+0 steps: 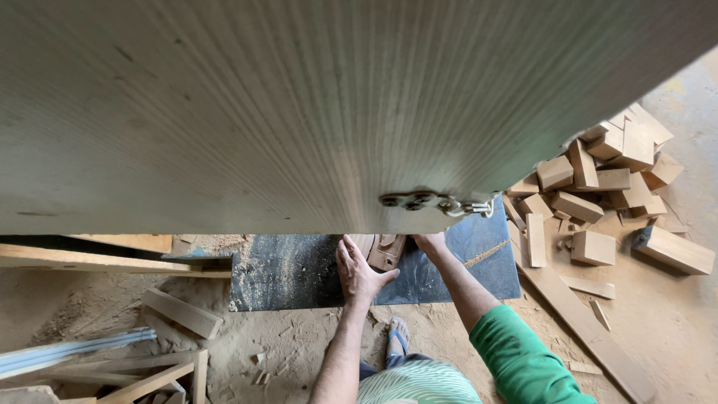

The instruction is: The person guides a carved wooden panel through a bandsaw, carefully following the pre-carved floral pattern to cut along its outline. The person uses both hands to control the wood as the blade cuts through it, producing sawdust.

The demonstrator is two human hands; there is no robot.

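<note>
Sawdust floor [299,344] of a woodworking shop, seen looking straight down. Dark flat machine table [299,273] sits in the middle. A big pale panel [299,105] fills the top half of the view, with a metal latch [434,202] at its lower edge. It hides whatever sits behind the workpiece.

Small wooden piece [385,251] lies flat on the dark table, partly tucked under the panel's edge. Brownish, with a carved or routed curve on its face; the far end is hidden.

Left hand [359,273] is flat on the table, fingers together and extended, thumb spread so it touches the near left side of the piece. It presses or steadies rather than grips. Right hand [432,243] is at the piece's right side; its fingers run under the panel, so I cannot tell whether they are curled on the wood or just resting. Green sleeve [523,359] on the right arm, left forearm bare.

Handling judgement: solid offcut, stiff and light, one-hand weight. A dry sawn surface should not be slippery, though dust on the table lets it slide easily. The carved edge looks thin, so it may chip if knocked. Best hold is on the two long sides, palms low, fingers clear of the hidden end.

Around: heap of cut wooden blocks [598,179] at right, a long plank [583,322] angled across the floor, timber lengths [97,262] at left, and a sandalled foot [399,335] below the hands.
</note>
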